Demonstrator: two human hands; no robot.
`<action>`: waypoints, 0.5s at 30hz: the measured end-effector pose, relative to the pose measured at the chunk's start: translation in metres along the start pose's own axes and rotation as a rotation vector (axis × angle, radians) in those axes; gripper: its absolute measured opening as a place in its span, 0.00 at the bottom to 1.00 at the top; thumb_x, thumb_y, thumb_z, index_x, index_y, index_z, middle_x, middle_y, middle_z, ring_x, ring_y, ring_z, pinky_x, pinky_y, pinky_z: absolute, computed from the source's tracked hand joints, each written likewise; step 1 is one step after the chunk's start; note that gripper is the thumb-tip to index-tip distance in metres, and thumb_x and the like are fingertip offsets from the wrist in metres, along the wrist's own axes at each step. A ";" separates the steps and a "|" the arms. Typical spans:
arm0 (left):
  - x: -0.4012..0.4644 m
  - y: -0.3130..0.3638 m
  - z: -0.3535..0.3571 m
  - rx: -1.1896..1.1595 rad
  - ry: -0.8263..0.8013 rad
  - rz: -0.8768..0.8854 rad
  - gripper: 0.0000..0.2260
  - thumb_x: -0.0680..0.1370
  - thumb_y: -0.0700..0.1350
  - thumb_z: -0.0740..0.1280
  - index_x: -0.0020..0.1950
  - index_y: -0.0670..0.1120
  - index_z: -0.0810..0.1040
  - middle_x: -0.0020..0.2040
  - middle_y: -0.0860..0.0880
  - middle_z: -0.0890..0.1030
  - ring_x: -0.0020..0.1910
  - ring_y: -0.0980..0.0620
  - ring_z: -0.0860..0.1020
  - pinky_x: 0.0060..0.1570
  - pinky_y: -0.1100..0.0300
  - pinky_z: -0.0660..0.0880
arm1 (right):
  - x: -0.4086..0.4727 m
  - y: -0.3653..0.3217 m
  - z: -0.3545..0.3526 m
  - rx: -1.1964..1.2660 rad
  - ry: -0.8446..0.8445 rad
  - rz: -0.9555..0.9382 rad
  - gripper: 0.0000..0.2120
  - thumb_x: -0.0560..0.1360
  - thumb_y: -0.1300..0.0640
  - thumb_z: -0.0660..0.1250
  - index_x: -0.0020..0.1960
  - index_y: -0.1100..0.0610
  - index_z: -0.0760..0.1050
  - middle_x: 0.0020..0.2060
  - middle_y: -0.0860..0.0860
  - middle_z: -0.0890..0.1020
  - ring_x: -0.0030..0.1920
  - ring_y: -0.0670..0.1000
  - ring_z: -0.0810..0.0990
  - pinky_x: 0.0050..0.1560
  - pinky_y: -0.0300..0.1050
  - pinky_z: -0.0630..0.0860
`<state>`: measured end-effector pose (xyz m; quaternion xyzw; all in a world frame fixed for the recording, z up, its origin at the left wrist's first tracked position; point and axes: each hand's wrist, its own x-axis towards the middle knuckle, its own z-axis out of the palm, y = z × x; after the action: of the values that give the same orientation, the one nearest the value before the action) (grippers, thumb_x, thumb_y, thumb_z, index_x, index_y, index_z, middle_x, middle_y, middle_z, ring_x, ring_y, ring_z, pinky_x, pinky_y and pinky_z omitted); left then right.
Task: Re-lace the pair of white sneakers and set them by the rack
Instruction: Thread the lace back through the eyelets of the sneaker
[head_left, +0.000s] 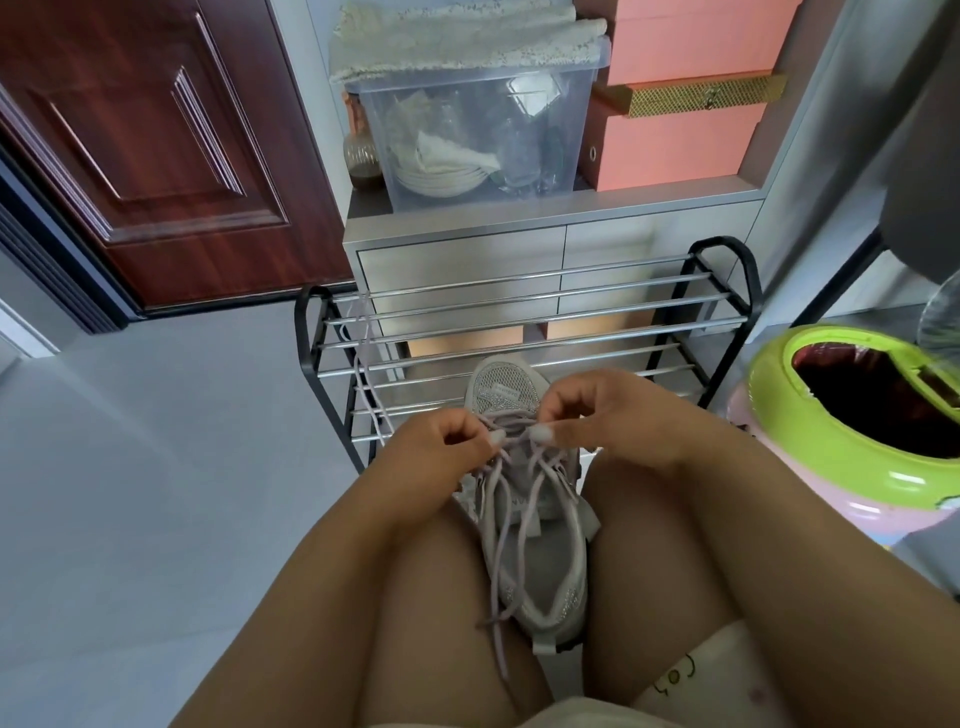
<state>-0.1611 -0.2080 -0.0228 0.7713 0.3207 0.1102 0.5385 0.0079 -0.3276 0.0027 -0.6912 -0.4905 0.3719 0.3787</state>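
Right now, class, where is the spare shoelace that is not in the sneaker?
In the head view, the spare shoelace hangs over the left end of the shoe rack, left of the sneaker.

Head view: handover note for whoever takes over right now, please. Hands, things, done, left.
Left hand: pinches the lace at the sneaker's eyelets.
Right hand: pinches the lace opposite.
Sneaker: between the knees, toe toward the shoe rack, lower eyelets laced, lace ends trailing loose toward the heel.
Spare lace: draped over the rack's left bars.
Second sneaker: not in view.
Done: this sneaker is partly laced.
Left: finish and tie it, lace the other, set both by the rack.
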 end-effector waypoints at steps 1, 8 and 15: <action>-0.001 -0.001 -0.002 -0.053 -0.025 0.012 0.08 0.76 0.44 0.69 0.43 0.40 0.80 0.34 0.52 0.80 0.31 0.59 0.74 0.34 0.66 0.70 | -0.003 0.003 -0.003 0.067 -0.035 -0.017 0.07 0.71 0.58 0.73 0.43 0.61 0.79 0.34 0.50 0.81 0.35 0.45 0.77 0.38 0.35 0.73; -0.010 -0.006 -0.003 -0.166 -0.069 0.138 0.05 0.68 0.43 0.67 0.32 0.46 0.77 0.32 0.52 0.76 0.32 0.58 0.73 0.35 0.69 0.69 | -0.006 0.008 -0.017 0.153 -0.297 -0.067 0.03 0.65 0.53 0.73 0.37 0.51 0.80 0.38 0.55 0.80 0.40 0.53 0.76 0.44 0.47 0.72; -0.006 0.000 0.005 -0.338 -0.007 0.034 0.17 0.76 0.43 0.67 0.26 0.48 0.75 0.27 0.50 0.74 0.28 0.54 0.71 0.33 0.62 0.70 | 0.002 -0.003 -0.008 0.062 -0.088 0.018 0.12 0.75 0.53 0.69 0.38 0.61 0.78 0.26 0.50 0.78 0.26 0.45 0.73 0.31 0.34 0.70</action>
<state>-0.1634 -0.2159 -0.0236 0.6755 0.2826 0.1689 0.6597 0.0137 -0.3263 0.0088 -0.6665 -0.4884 0.4203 0.3749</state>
